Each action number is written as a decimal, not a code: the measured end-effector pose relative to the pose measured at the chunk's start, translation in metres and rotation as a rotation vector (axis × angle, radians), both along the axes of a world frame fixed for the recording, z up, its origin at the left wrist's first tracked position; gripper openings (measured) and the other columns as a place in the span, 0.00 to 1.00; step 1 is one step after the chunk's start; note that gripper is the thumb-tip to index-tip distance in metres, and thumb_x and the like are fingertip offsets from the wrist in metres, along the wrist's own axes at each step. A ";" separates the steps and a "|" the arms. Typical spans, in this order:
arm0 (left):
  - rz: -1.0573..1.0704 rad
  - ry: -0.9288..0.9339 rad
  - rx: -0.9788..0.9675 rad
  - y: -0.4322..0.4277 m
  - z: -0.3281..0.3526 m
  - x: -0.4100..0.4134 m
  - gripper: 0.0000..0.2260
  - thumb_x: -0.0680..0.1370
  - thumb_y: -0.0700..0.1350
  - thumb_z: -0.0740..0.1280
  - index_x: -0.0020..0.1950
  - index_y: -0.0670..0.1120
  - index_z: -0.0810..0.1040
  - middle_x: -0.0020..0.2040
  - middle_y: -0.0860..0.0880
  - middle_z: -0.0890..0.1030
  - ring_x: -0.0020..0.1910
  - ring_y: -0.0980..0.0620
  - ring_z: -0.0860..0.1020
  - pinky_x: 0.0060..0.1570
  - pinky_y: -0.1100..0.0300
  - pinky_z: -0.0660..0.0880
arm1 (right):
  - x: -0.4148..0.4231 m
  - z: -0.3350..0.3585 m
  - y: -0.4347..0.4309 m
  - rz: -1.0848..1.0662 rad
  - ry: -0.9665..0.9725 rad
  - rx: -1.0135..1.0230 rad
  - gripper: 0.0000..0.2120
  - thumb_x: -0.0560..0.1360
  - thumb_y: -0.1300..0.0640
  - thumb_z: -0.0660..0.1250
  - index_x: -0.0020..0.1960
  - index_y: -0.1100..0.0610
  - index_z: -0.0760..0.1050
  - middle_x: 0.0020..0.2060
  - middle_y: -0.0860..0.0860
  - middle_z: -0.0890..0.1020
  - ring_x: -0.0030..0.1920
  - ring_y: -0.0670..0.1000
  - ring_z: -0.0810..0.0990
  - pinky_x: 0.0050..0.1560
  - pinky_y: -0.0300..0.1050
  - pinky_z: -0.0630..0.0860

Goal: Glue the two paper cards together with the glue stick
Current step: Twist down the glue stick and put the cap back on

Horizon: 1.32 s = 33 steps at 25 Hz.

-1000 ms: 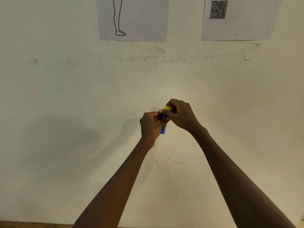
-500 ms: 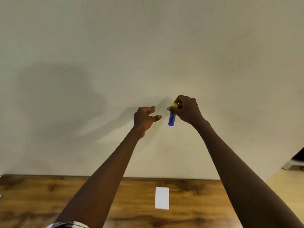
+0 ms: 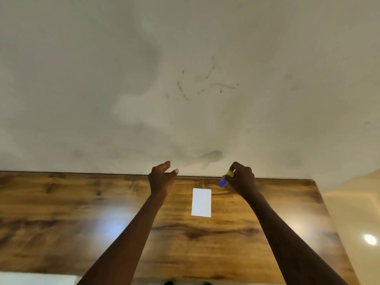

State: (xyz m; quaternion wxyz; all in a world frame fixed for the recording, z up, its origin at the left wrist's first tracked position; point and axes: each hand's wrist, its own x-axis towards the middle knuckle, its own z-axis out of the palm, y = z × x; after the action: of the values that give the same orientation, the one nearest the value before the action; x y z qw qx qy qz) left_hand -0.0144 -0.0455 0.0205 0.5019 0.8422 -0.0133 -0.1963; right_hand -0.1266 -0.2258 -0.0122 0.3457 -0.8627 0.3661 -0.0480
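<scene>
A white paper card lies flat on the wooden table, between my two forearms. My right hand grips a blue glue stick with a yellow end; it hangs in the air above the table's far edge, up and to the right of the card. My left hand hovers left of the card with loosely curved fingers and holds nothing. Only one card is in sight.
A plain pale wall with a few scuff marks rises behind the table. The table's right edge meets a light floor. A pale surface shows at the bottom left corner.
The view has tilted down from the wall to the table and card. My left hand has let go of the glue stick and moved left; my right hand keeps the stick and has lowered.
</scene>
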 end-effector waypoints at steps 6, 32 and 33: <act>-0.014 -0.020 0.118 0.003 -0.073 -0.003 0.20 0.72 0.39 0.69 0.63 0.38 0.73 0.62 0.39 0.76 0.60 0.43 0.76 0.59 0.55 0.71 | -0.011 -0.073 -0.010 0.040 0.121 -0.073 0.10 0.69 0.62 0.68 0.48 0.66 0.72 0.44 0.64 0.81 0.44 0.61 0.78 0.37 0.42 0.65; -0.145 -0.022 0.202 -0.020 -0.126 0.001 0.24 0.73 0.40 0.69 0.67 0.38 0.68 0.64 0.38 0.74 0.60 0.41 0.76 0.62 0.49 0.71 | 0.013 -0.129 -0.022 0.115 0.246 -0.052 0.15 0.70 0.61 0.69 0.52 0.66 0.71 0.49 0.64 0.80 0.49 0.62 0.78 0.40 0.44 0.68; -0.145 -0.021 0.203 -0.020 -0.126 0.001 0.24 0.72 0.40 0.69 0.67 0.38 0.68 0.64 0.38 0.74 0.60 0.41 0.75 0.62 0.49 0.71 | 0.013 -0.129 -0.023 0.119 0.249 -0.049 0.15 0.69 0.61 0.69 0.52 0.66 0.71 0.49 0.64 0.79 0.49 0.62 0.78 0.40 0.44 0.68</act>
State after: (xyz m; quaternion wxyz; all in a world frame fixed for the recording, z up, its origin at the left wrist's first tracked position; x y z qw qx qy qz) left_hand -0.0130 -0.0654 -0.1051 0.3986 0.8875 -0.0593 -0.2236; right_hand -0.1140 -0.2483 -0.1410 0.2785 -0.8904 0.3530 0.0712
